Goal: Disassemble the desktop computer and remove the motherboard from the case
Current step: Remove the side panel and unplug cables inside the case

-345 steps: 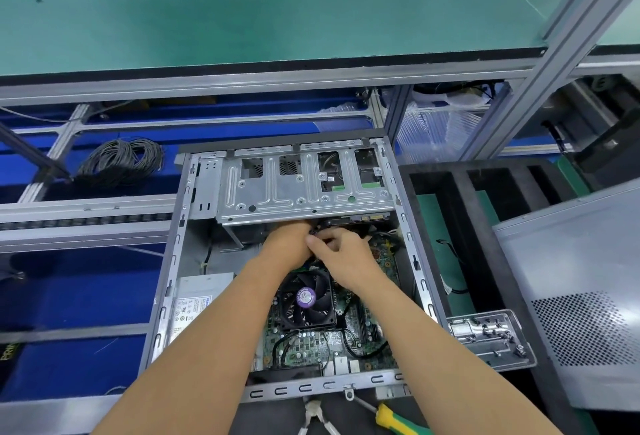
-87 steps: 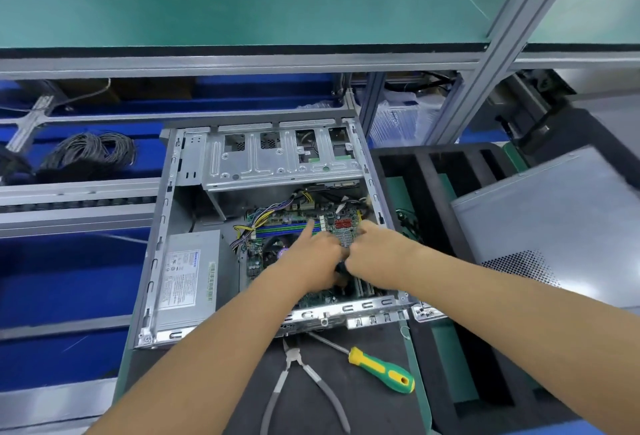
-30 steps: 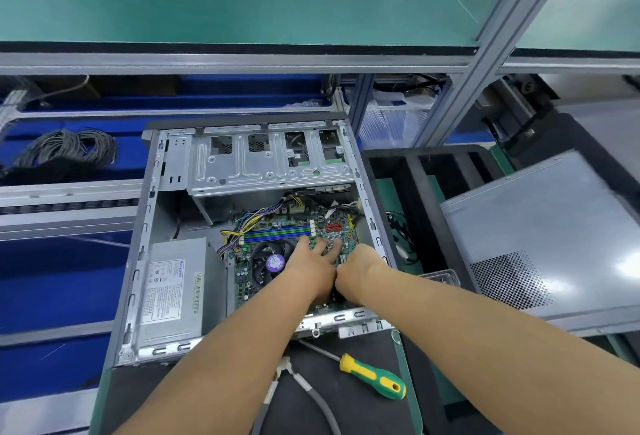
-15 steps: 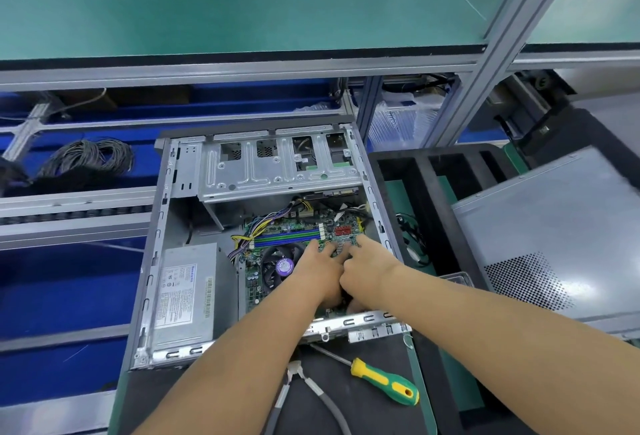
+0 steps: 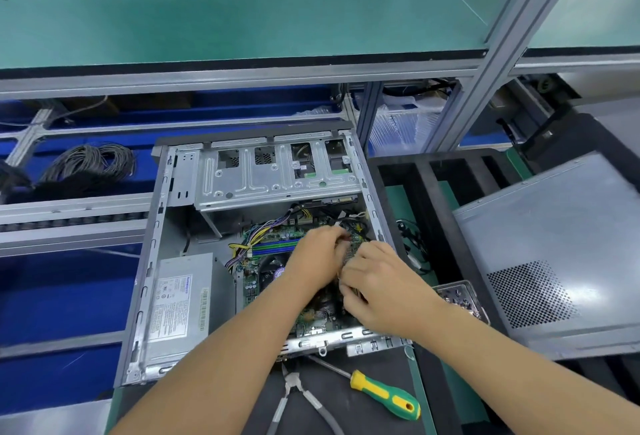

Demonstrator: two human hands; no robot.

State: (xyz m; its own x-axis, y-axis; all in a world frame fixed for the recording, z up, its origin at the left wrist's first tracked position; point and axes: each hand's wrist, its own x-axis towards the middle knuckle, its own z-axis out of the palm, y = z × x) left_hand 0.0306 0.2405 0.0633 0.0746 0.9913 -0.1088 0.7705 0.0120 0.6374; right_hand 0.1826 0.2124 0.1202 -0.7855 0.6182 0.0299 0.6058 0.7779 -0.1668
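- The case lies on its side with the open face up, its long axis running from the person toward the far bench; it is bare stamped sheet metal with slotted rails.
- The motherboard, a flat green board, sits in the floor of the case, under and around both hands, its plane level.
- The left hand and the right hand meet over the board's right part, almost touching; between them shows a small perforated metal piece.
- Both hands have their fingers curled down; what they clamp, if anything, cannot be told, since the fingertips are hidden.
- Left of the hands lies the boxy grey power supply, with a printed label; its long axis follows the case.
- Beyond the hands is the ribbed metal drive cage.
- Nearer the person than the hands lie a screwdriver with a green-and-yellow handle, its shaft pointing to the case, and grey-handled pliers.
- Right of the hands rests a perforated grey side panel.
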